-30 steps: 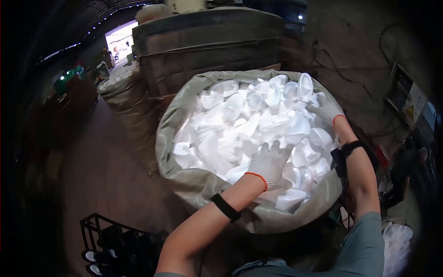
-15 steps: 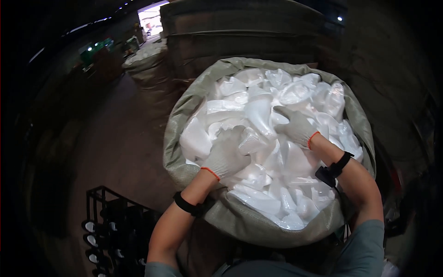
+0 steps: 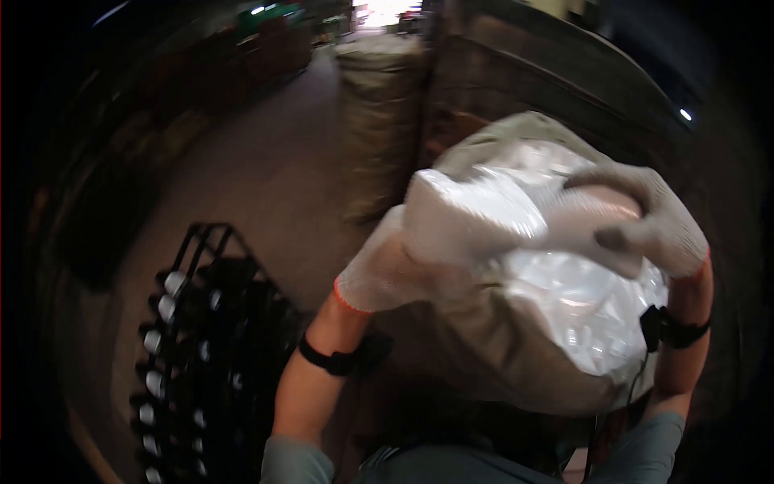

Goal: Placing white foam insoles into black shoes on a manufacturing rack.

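We are looking down at a bare concrete floor [image 3: 266, 185], dim and brownish, carrying everything here. A big grey-green woven sack [image 3: 500, 363] is standing on it right in front of us, bulging with white plastic pieces [image 3: 580, 298]. To our left a black wire crate [image 3: 201, 339] is sitting on the floor, holding rows of dark bottles with pale caps. Farther back a second tall sack [image 3: 383, 121] is standing upright on the floor, just beside a stack of wooden boards [image 3: 524, 89].
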`<action>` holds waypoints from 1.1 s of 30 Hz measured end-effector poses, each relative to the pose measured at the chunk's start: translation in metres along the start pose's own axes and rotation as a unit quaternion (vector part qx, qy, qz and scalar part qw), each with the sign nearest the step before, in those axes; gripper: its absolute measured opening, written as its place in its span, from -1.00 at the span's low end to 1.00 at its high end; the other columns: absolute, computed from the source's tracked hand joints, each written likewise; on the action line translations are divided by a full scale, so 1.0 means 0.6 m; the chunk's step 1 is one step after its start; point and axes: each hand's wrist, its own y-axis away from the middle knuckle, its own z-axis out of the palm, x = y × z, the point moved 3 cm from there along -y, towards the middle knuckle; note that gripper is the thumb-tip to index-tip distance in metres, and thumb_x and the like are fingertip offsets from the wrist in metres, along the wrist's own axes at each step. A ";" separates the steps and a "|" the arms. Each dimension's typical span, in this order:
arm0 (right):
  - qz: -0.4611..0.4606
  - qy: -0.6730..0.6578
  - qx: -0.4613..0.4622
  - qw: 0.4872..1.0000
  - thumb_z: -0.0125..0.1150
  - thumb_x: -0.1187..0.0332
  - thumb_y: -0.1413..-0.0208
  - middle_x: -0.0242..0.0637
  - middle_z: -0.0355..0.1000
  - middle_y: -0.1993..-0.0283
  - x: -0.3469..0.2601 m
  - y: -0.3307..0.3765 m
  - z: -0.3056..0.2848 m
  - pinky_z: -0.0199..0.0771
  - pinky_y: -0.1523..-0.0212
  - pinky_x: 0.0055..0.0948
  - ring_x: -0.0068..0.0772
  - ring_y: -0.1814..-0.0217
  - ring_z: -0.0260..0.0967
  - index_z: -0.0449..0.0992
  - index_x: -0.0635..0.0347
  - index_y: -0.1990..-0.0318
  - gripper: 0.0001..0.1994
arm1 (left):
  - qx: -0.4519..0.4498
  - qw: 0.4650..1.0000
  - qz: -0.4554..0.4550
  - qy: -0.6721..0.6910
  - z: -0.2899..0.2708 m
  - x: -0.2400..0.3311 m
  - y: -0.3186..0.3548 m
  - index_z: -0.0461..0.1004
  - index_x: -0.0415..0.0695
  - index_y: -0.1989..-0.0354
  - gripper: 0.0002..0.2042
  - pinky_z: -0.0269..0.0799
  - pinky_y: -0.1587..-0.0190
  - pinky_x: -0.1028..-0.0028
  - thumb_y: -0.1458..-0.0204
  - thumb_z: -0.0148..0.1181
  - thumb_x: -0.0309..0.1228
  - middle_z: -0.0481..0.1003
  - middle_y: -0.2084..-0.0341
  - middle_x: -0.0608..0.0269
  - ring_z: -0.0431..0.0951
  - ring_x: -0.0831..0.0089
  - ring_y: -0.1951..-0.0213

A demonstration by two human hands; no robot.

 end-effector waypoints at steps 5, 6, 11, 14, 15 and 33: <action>-0.282 0.184 -0.344 0.877 0.57 0.48 0.34 -0.03 0.68 -0.12 -0.147 -0.077 0.221 0.65 -0.21 -0.27 -0.12 -0.14 0.68 0.73 0.38 -0.04 -0.41 | -0.127 0.991 -0.004 -0.044 -0.126 -0.096 0.248 0.49 -0.29 -0.31 -0.60 0.60 -0.18 0.46 -0.59 -0.09 -0.24 0.65 -0.05 0.18 0.64 0.45 -0.06; -0.213 0.073 -0.410 0.884 0.58 0.52 0.30 -0.08 0.68 -0.07 -0.148 -0.093 0.303 0.67 -0.10 -0.27 -0.14 -0.07 0.70 0.74 0.33 0.02 -0.49 | -0.076 0.996 -0.039 0.003 -0.135 -0.139 0.318 0.45 -0.29 -0.35 -0.49 0.59 -0.21 0.43 -0.48 0.10 -0.10 0.61 -0.12 0.17 0.62 0.40 -0.13; -0.178 0.047 -0.600 0.779 0.53 0.36 0.02 -0.13 0.68 -0.01 -0.147 -0.165 0.694 0.63 -0.13 -0.23 -0.24 -0.09 0.64 0.65 0.25 -0.12 -0.51 | 0.268 0.903 0.035 0.335 -0.115 -0.172 0.671 0.35 -0.19 -0.48 -0.09 0.51 -0.41 0.18 0.14 0.53 -0.18 0.57 -0.22 0.10 0.61 0.17 -0.27; -0.151 0.027 -0.629 0.762 0.52 0.30 -0.01 -0.11 0.69 -0.02 -0.103 -0.184 0.920 0.63 -0.14 -0.26 -0.26 -0.10 0.64 0.65 0.28 -0.12 -0.51 | 0.405 0.799 0.124 0.426 -0.128 -0.230 0.820 0.36 -0.15 -0.48 -0.15 0.56 -0.38 0.15 0.12 0.42 -0.30 0.59 -0.22 0.07 0.63 0.14 -0.26; -0.146 0.012 -0.642 0.753 0.52 0.28 -0.01 -0.11 0.69 -0.02 -0.092 -0.183 0.995 0.62 -0.14 -0.27 -0.26 -0.10 0.64 0.65 0.29 -0.13 -0.50 | 0.469 0.764 0.130 0.424 -0.133 -0.242 0.868 0.36 -0.15 -0.46 -0.17 0.58 -0.36 0.14 0.10 0.44 -0.28 0.60 -0.20 0.08 0.64 0.14 -0.24; 0.364 -0.235 -0.526 0.732 0.37 0.19 -0.34 -0.14 0.63 -0.13 0.358 -0.193 1.493 0.77 0.02 -0.04 -0.19 -0.12 0.66 0.57 0.27 -0.24 -0.56 | 0.692 0.691 -0.206 0.043 -0.349 -0.587 1.025 0.60 -0.32 -0.21 -0.45 0.63 -0.12 0.28 -0.17 0.46 -0.17 0.73 0.04 0.11 0.72 0.31 -0.02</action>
